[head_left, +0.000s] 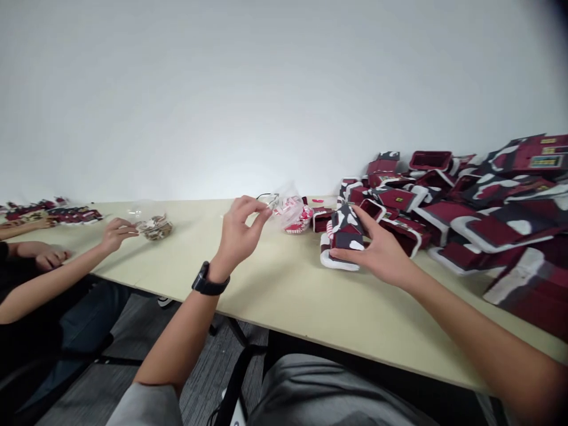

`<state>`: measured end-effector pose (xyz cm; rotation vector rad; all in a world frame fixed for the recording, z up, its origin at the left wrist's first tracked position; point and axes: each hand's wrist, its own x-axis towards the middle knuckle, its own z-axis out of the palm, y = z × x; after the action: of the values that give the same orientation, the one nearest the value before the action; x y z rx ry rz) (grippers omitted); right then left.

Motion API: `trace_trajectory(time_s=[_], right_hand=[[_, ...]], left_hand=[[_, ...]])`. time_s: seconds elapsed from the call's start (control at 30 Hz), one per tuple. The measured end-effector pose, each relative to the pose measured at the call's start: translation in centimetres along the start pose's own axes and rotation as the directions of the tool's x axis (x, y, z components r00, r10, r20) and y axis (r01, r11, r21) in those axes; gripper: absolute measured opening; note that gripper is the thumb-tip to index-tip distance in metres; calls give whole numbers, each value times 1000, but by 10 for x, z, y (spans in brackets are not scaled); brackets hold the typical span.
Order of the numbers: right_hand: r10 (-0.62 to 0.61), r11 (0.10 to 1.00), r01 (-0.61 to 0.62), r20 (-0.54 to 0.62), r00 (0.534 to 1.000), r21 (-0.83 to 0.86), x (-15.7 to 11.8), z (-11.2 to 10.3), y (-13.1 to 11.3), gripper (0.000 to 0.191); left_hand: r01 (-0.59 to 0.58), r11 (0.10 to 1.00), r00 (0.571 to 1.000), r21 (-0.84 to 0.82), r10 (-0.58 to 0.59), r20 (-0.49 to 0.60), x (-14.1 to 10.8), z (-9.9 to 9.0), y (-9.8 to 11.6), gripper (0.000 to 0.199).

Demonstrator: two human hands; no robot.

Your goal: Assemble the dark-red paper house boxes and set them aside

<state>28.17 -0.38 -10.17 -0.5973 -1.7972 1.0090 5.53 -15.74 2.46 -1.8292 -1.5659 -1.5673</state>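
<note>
My right hand (pixel 377 251) grips a small dark red house (pixel 348 228) with a black, white-patched roof and a white base, at the table's middle right. A red and white striped piece shows at the house's left side. My left hand (pixel 242 231), with a black watch on the wrist, is raised over the table, thumb and forefinger pinched together. Whatever is between those fingertips is too small to make out. Just right of them stands a clear plastic bag (pixel 290 204) with red and white pieces (pixel 298 222) in and below it.
A large heap of dark red houses (pixel 483 219) fills the table's right side. At the left, a person's hand (pixel 118 234) reaches to a bag of brown and white pieces (pixel 156 228). More small houses (pixel 80 214) lie at the far left. A pale wall stands behind the table (pixel 284 302).
</note>
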Motion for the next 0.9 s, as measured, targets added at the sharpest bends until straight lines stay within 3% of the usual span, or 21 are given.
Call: trace_trajectory(time_s=[0.07, 0.23, 0.3, 0.43, 0.53, 0.73, 0.83, 0.9], right_hand=[[11, 1000, -11, 0, 1000, -21, -1, 0, 0, 126], [48, 998, -47, 14, 999, -45, 0, 2, 3, 128], [44, 998, -44, 14, 999, -38, 1, 3, 5, 129], [31, 999, -31, 14, 999, -37, 2, 5, 9, 129], [47, 994, -47, -3, 999, -95, 2, 5, 11, 127], [30, 999, -30, 7, 1000, -43, 2, 8, 14, 127], [46, 999, -46, 22, 999, 6, 3, 11, 18, 130], [54, 998, -55, 35, 998, 10, 4, 12, 19, 130]], left_hand=[[-15, 990, 998, 138, 23, -59, -13, -20, -7, 4], [176, 903, 982, 391, -191, -2, -36, -85, -43, 1], [202, 812, 971, 547, -241, -1, -42, -108, -60, 4], [178, 517, 939, 837, -345, 13, -47, -147, -90, 21], [174, 431, 924, 886, -383, 6, -46, -170, -106, 28], [288, 557, 896, 779, -444, -13, -24, -196, -143, 18], [525, 683, 824, 508, -557, -103, 1, -195, -169, 5], [624, 731, 778, 277, -613, -135, 22, -191, -184, 15]])
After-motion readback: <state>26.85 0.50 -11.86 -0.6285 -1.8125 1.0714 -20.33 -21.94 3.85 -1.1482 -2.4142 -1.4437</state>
